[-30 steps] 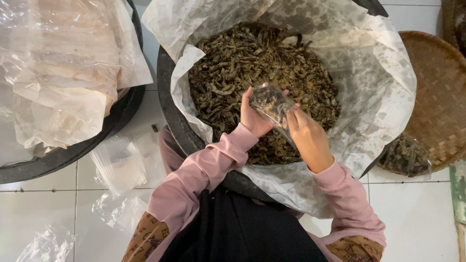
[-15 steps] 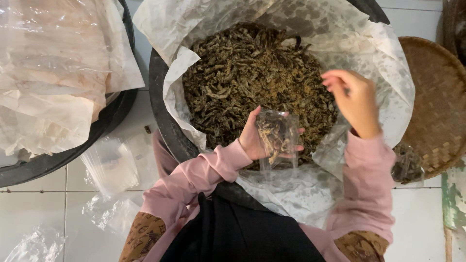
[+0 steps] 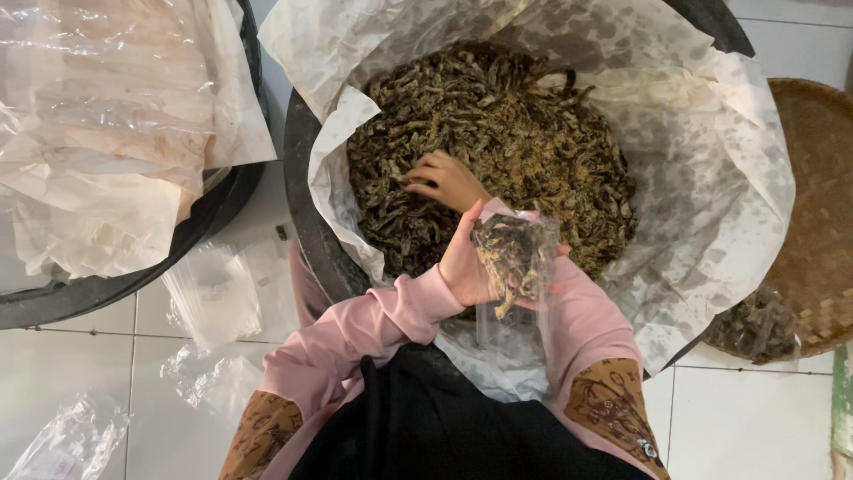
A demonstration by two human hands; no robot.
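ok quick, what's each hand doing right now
left hand: closed on a small clear bag partly filled with dried pieces.
right hand: fingers curled into the dried pieces in the lined tub; grip unclear.

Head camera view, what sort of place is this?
Probably a small home workshop for bagging dried food: a paper-lined tub of dark dried pieces on a tiled floor, loose clear plastic bags, and a woven tray.

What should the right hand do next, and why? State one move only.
Probably close the right hand on a pinch of the dried pieces it rests on and carry them to the clear bag. The left hand holds that bag upright beside it, only partly filled.
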